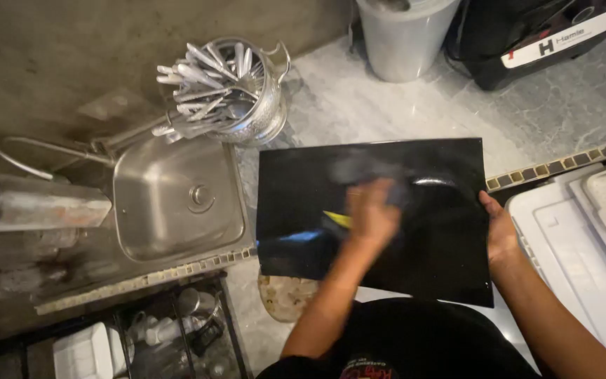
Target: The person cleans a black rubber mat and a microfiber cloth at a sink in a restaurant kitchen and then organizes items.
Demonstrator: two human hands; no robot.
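A large glossy black rectangular tray [436, 253] is held flat above the marble counter edge. My right hand [499, 228] grips its right edge. My left hand [372, 210] lies on the tray's top surface, blurred by motion, pressing a yellow and grey sponge or cloth [338, 219] against it. Whether the fingers close fully round the cloth is hard to see. A bluish reflection shows near the tray's left edge.
A small steel sink [177, 200] sits to the left, with a metal cutlery holder [236, 88] full of utensils behind it. A grey bucket [405, 35] and a black appliance [541, 38] stand at the back. White plastic lids [583, 238] lie on the right. A shelf [170, 330] holds items below.
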